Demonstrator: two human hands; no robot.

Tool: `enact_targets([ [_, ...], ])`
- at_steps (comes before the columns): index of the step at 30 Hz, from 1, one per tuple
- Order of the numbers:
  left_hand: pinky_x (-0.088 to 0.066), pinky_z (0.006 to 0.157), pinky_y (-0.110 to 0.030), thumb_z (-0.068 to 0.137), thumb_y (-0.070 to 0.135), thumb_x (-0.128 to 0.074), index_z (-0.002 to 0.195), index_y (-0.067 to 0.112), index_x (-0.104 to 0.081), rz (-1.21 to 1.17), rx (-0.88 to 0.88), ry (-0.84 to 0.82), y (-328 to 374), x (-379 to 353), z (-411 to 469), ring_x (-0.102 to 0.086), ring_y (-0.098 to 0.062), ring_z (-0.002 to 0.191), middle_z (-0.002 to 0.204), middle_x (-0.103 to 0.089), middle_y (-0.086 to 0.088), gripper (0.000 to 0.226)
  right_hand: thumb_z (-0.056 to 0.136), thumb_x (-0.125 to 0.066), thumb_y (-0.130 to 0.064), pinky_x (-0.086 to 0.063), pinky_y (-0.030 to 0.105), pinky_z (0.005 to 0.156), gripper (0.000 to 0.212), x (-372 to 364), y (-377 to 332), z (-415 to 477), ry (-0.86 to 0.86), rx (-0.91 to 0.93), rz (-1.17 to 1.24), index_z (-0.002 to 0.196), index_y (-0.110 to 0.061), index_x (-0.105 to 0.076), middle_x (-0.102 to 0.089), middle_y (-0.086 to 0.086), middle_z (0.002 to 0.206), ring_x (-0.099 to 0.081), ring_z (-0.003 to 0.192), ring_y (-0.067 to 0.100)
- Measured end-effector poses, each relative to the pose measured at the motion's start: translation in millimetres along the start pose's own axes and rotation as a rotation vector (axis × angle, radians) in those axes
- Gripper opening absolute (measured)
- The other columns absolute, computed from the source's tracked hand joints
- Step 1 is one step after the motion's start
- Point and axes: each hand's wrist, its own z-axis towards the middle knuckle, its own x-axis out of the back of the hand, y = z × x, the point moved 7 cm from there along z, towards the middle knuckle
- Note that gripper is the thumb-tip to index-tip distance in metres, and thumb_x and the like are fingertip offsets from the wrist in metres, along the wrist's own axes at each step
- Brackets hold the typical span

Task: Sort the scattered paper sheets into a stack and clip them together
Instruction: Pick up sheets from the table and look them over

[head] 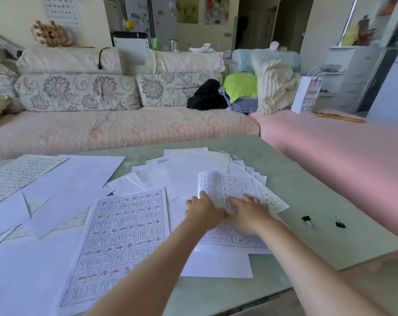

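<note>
Sofa [115, 124]: long, floral cushions, pink quilted seat cover; runs along the far side of the worktop.
Worktop [307, 195]: pale green, glossy; carries everything below.
Paper sheets [74, 176]: many, scattered and overlapping over the left and middle of the worktop; some blank, some printed with gridded characters. A loose fanned heap [193, 165] lies at centre-right.
Printed sheet [125, 233]: large, gridded, lying flat at centre, just left of the forearms.
Gridded sheet [234, 185]: on top of the heap, far edge blurred, under both hands.
Left hand [203, 210]: flat on the gridded sheet's left edge, fingers spread, gripping nothing.
Right hand [250, 209]: pressed palm-down on the same sheet, fingers extended, closed on nothing.
Binder clips [307, 218], [340, 223]: two, black, on bare worktop right of the papers, apart from the hands.
</note>
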Motion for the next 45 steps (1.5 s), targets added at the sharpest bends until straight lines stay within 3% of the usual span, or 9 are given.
enact_targets([
  [5,-0.056,0.080,-0.035,0.078,0.014,-0.076,0.123,-0.001,-0.053,-0.563,0.227,0.004,-22.3,12.2,12.1,-0.064,-0.032,0.105,0.118,-0.062,-0.017,0.052,0.088,-0.041,-0.071,-0.021,0.052,0.113,0.069,7.4,5.1,1.0,0.045,0.014,0.080,0.150,-0.043,-0.032,-0.031,0.002,0.158,-0.026,0.145,0.030],
  [12,-0.049,0.055,-0.023,0.089,0.001,-0.054,0.102,0.014,-0.063,-0.680,0.066,0.104,-45.0,51.1,-4.0,-0.063,-0.017,0.071,0.088,-0.067,-0.002,0.021,0.091,-0.054,-0.044,-0.026,0.045,0.112,0.068,20.8,1.1,-0.8,0.160,-0.024,0.273,0.153,-0.036,-0.027,-0.020,0.005,0.161,-0.019,0.146,0.029],
  [16,-0.059,0.075,-0.040,0.091,0.009,-0.058,0.099,0.016,-0.061,-0.751,0.013,0.190,-81.9,90.5,-18.8,-0.069,-0.022,0.084,0.097,-0.071,-0.004,0.011,0.088,-0.065,-0.033,-0.045,0.036,0.093,0.078,30.0,-23.0,2.6,0.239,-0.024,0.740,0.153,-0.031,-0.022,-0.039,0.005,0.148,-0.046,0.126,0.027],
  [19,-0.055,0.066,-0.031,0.090,0.010,-0.061,0.107,0.018,-0.056,-0.771,0.021,0.244,-114.7,115.2,-27.1,-0.068,-0.018,0.082,0.100,-0.069,-0.004,0.019,0.086,-0.071,-0.023,-0.044,0.032,0.091,0.077,27.0,-54.5,0.9,0.138,-0.044,1.044,0.150,-0.021,-0.028,-0.047,0.001,0.141,-0.056,0.101,0.016],
  [22,-0.047,0.058,-0.025,0.088,0.008,-0.059,0.116,0.023,-0.045,-0.611,0.077,0.224,-150.3,131.7,-30.2,-0.063,-0.015,0.079,0.096,-0.064,0.000,0.035,0.087,-0.071,-0.013,-0.050,0.029,0.076,0.037,18.4,-95.2,0.9,0.095,0.012,0.959,0.119,-0.017,-0.052,-0.064,-0.005,0.114,-0.059,0.086,0.009],
  [31,-0.040,0.100,-0.038,0.086,0.031,-0.058,0.127,0.016,-0.050,0.166,0.359,0.141,-248.1,147.3,-45.5,-0.038,-0.033,0.124,0.127,-0.046,-0.014,0.045,0.066,-0.064,-0.026,-0.053,0.030,0.072,0.033,-29.8,-189.0,2.1,0.008,-0.067,0.661,0.097,-0.014,-0.067,-0.070,0.006,0.096,-0.064,0.094,0.028],
  [35,-0.050,0.093,-0.036,0.077,0.028,-0.068,0.120,0.012,-0.050,0.055,0.396,0.123,-251.9,148.2,-43.2,-0.054,-0.031,0.111,0.120,-0.054,-0.013,0.050,0.072,-0.070,-0.015,-0.045,0.027,0.069,0.025,-36.1,-198.2,1.9,-0.038,-0.220,0.914,0.095,-0.008,-0.063,-0.066,0.012,0.104,-0.060,0.096,0.030],
  [39,-0.046,0.088,-0.027,0.082,0.026,-0.069,0.126,0.005,-0.042,0.020,0.450,0.128,-251.5,148.8,-40.6,-0.056,-0.026,0.116,0.127,-0.053,-0.011,0.056,0.087,-0.065,0.000,-0.045,0.038,0.098,0.033,-32.6,-185.9,-2.3,-0.075,-0.329,1.031,0.118,0.001,-0.054,-0.058,0.014,0.120,-0.057,0.112,0.028],
  [45,-0.054,0.080,-0.036,0.081,0.013,-0.070,0.090,0.005,-0.058,-0.425,0.308,0.109,-234.7,138.0,-34.4,-0.066,-0.029,0.090,0.092,-0.066,-0.009,0.016,0.084,-0.065,0.002,-0.048,0.035,0.093,0.044,-29.7,-174.0,-3.8,-0.106,-0.182,0.970,0.127,0.000,-0.057,-0.065,0.014,0.121,-0.061,0.107,0.029],
])
